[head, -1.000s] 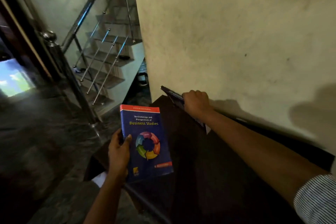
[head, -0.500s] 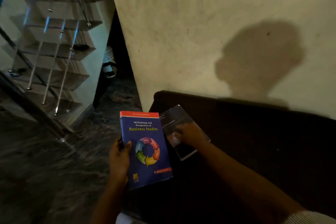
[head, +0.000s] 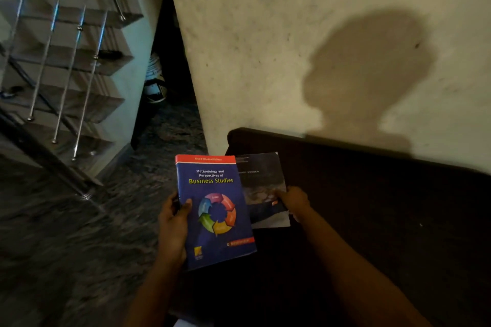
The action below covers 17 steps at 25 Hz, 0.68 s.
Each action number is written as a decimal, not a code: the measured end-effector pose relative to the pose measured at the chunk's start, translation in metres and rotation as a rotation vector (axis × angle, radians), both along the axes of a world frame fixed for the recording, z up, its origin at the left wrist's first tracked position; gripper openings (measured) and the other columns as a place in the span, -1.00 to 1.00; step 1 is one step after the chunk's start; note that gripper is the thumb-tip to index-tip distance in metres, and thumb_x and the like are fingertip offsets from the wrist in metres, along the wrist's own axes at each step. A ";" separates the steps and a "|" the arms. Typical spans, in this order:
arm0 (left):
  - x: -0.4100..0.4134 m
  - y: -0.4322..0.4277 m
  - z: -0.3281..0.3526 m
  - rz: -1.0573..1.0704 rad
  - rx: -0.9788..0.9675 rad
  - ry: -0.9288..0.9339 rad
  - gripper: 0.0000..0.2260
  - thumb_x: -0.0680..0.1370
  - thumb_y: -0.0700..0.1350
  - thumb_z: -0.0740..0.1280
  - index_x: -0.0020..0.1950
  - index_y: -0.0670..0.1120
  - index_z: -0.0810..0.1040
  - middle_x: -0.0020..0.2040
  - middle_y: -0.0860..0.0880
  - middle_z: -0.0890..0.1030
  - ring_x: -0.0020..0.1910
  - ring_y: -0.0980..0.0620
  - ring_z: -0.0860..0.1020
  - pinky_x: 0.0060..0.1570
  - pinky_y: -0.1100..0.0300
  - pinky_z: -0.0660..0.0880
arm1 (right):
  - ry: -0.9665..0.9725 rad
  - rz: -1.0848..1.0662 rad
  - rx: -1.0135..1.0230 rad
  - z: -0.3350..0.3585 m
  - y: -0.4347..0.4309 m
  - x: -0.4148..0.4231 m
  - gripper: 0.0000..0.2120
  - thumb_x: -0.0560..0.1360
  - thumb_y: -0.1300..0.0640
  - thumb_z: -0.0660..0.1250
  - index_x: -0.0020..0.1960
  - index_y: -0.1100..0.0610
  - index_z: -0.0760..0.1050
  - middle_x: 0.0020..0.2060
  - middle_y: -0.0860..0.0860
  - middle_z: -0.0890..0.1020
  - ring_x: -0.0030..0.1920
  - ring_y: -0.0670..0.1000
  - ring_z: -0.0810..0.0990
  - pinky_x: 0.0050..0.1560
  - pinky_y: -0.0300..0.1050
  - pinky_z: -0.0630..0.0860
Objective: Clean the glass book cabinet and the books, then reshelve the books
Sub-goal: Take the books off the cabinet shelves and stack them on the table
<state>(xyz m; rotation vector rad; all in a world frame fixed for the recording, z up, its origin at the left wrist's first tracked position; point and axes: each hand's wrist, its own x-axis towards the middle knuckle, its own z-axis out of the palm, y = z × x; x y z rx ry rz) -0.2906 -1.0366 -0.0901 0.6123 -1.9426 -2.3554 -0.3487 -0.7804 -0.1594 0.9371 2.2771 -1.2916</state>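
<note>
Fingers [head: 187, 204] of the left hand [head: 172, 223] are grasping a blue book [head: 215, 210] along its spine side, while the right hand [head: 293, 202] is gripping the right edge of a dark book [head: 263, 186].

A rough, mottled cream wall [head: 265, 34] is filling the upper view and carrying a round-headed shadow [head: 366, 69]. Below it a dark, smooth wooden counter [head: 372, 207] is running along the wall. To the left, a dark marbled floor [head: 66, 220] is meeting a staircase [head: 79, 61] with stone treads and thin shiny metal balusters. The blue book, a glossy rectangular paperback with a red top band and a ring of coloured arrows, is being held face up at the counter's left end, overlapping the dark book's left side. The dark book, thinner with a pale lower strip, is sitting over the counter; whether it is resting on it I cannot tell.
</note>
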 end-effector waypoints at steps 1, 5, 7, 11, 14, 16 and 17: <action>-0.003 -0.002 0.003 0.012 -0.014 0.010 -0.82 0.56 -0.31 0.23 0.14 -0.17 0.47 -0.02 -0.13 0.58 -0.17 -0.02 0.58 -0.30 0.20 0.57 | 0.051 -0.040 -0.006 -0.003 -0.006 -0.011 -0.58 0.52 -0.06 0.27 0.22 0.23 0.48 0.12 0.17 0.56 0.08 0.15 0.55 0.04 0.01 0.53; -0.020 -0.005 0.013 -0.001 -0.047 0.033 -0.84 0.55 -0.32 0.22 0.00 -0.09 0.50 -0.10 -0.06 0.59 -0.30 0.08 0.61 -0.35 0.26 0.57 | 0.089 -0.044 -0.013 -0.003 -0.025 -0.053 -0.48 0.49 -0.16 0.26 0.26 0.21 0.44 0.22 0.19 0.51 0.17 0.21 0.51 0.16 0.02 0.48; -0.030 -0.005 0.014 -0.029 -0.036 0.011 -0.84 0.55 -0.29 0.24 0.10 -0.15 0.49 -0.04 -0.12 0.60 -0.19 -0.04 0.59 -0.25 0.12 0.56 | 0.005 0.095 0.171 0.021 -0.027 -0.052 -0.41 0.46 -0.20 0.28 0.33 0.17 0.37 0.26 0.16 0.44 0.21 0.18 0.47 0.17 -0.04 0.43; -0.060 0.006 0.020 -0.130 0.088 -0.013 -0.82 0.54 -0.29 0.24 0.13 -0.17 0.52 -0.10 -0.09 0.67 -0.19 -0.06 0.62 -0.19 0.07 0.60 | 0.252 0.047 -0.394 0.073 -0.037 0.002 -0.65 0.55 -0.17 0.15 0.23 -0.02 0.43 0.13 0.00 0.55 0.13 0.04 0.53 0.08 -0.11 0.47; -0.097 0.032 0.033 -0.302 0.164 -0.078 -0.85 0.55 -0.30 0.21 0.03 -0.16 0.54 -0.21 -0.05 0.69 -0.29 0.01 0.65 -0.27 0.16 0.61 | 0.277 -0.034 -0.924 0.075 -0.041 0.023 -0.71 0.55 0.01 0.23 0.23 0.07 0.48 0.09 0.07 0.62 -0.06 0.01 0.65 0.00 -0.04 0.59; -0.125 0.048 0.039 -0.426 0.099 -0.140 -0.85 0.56 -0.27 0.20 0.06 -0.17 0.54 -0.15 -0.13 0.68 -0.31 0.01 0.65 -0.27 0.15 0.60 | 0.415 -0.178 -0.826 0.063 -0.034 0.005 -0.66 0.52 0.18 0.27 0.27 0.24 0.44 0.03 0.11 0.64 -0.15 -0.01 0.65 -0.07 -0.07 0.59; -0.137 0.057 0.042 -0.479 0.056 -0.157 -0.84 0.57 -0.25 0.21 0.09 -0.18 0.53 -0.04 -0.20 0.66 -0.31 0.01 0.64 -0.27 0.15 0.59 | 0.464 -0.248 -0.793 0.063 -0.030 -0.005 -0.67 0.52 0.22 0.27 0.26 0.28 0.43 -0.04 0.08 0.66 -0.20 -0.04 0.65 -0.10 -0.10 0.59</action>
